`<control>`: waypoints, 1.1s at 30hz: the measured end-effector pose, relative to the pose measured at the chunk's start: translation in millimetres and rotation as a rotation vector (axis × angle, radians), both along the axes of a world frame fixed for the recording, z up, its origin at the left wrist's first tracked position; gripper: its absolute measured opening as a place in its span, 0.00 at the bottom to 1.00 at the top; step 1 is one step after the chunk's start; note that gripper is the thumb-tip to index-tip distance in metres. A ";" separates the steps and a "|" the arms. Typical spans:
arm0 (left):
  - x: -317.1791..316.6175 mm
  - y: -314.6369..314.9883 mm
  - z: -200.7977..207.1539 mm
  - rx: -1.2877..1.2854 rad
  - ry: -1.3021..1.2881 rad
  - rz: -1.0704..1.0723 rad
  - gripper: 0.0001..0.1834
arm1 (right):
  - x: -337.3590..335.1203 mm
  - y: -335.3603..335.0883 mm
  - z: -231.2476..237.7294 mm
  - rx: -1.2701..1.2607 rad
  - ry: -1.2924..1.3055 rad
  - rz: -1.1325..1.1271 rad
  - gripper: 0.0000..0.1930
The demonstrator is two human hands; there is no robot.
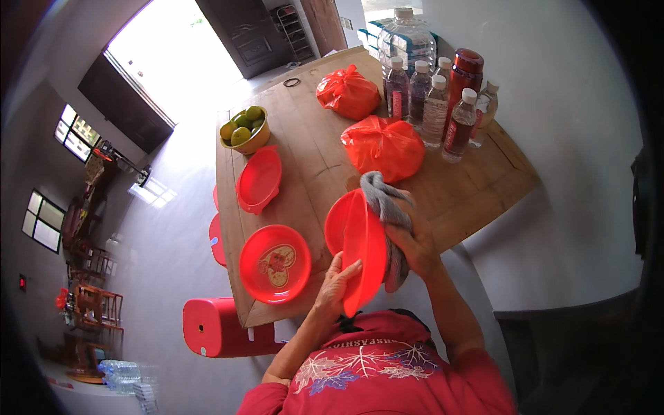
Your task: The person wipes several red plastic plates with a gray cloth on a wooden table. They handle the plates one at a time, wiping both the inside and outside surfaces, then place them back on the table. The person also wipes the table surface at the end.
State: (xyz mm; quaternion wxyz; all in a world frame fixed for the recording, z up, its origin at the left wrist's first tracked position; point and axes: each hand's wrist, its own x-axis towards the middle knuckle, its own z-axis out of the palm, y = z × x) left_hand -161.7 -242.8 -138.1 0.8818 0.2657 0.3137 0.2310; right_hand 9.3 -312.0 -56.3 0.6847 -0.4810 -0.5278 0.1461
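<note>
Near the front edge of the wooden table (315,194), a red plastic dish (366,256) is tilted up on its side. My left hand (337,282) grips its lower rim, with the thumb and fingers on either side. My right hand (415,242) is closed on a grey cloth (379,196) and presses it against the dish's right side; part of the cloth hangs below that hand. Left of my hands lies a round red plate (275,264) with a gold-toned pattern. Farther back sits a red oval dish (260,180) with small handles.
A yellow bowl (254,144) of green fruit stands at the table's far left. Two tied red bags (348,92) sit toward the right, beside several bottles (434,111), a red thermos (467,68) and a large water jug (404,41). Red stools (216,327) stand by the left edge.
</note>
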 end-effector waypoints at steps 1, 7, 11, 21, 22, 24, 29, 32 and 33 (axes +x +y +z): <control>-1.3 -3.3 1.1 -0.005 -0.025 -0.045 0.20 | 4.6 6.5 2.5 -0.016 0.066 0.059 0.20; -10.7 -15.4 6.7 -0.045 -0.141 -0.238 0.23 | 18.6 28.9 -7.5 -0.137 0.724 0.500 0.19; -12.0 -17.4 14.6 -0.017 -0.196 -0.222 0.24 | 9.4 34.1 -1.9 -0.082 0.753 0.469 0.17; -46.3 -6.9 79.3 0.839 0.052 0.017 0.25 | 19.9 50.1 -5.1 -0.197 0.421 0.366 0.12; -47.5 -5.3 82.2 1.141 0.274 -0.066 0.22 | 17.1 51.8 -4.0 -0.193 0.394 0.336 0.12; -39.8 -9.9 86.3 1.066 0.288 0.065 0.15 | 12.0 53.2 1.2 -0.181 0.339 0.274 0.13; -40.8 -5.4 63.7 0.887 0.230 0.179 0.15 | -31.4 51.3 18.2 0.126 -0.392 0.060 0.14; -48.8 2.4 48.5 0.845 0.072 0.260 0.16 | -68.9 42.2 23.5 0.167 -0.621 0.130 0.15; -50.6 2.1 50.0 0.803 0.028 0.307 0.17 | -75.6 42.0 26.0 0.183 -0.714 0.155 0.16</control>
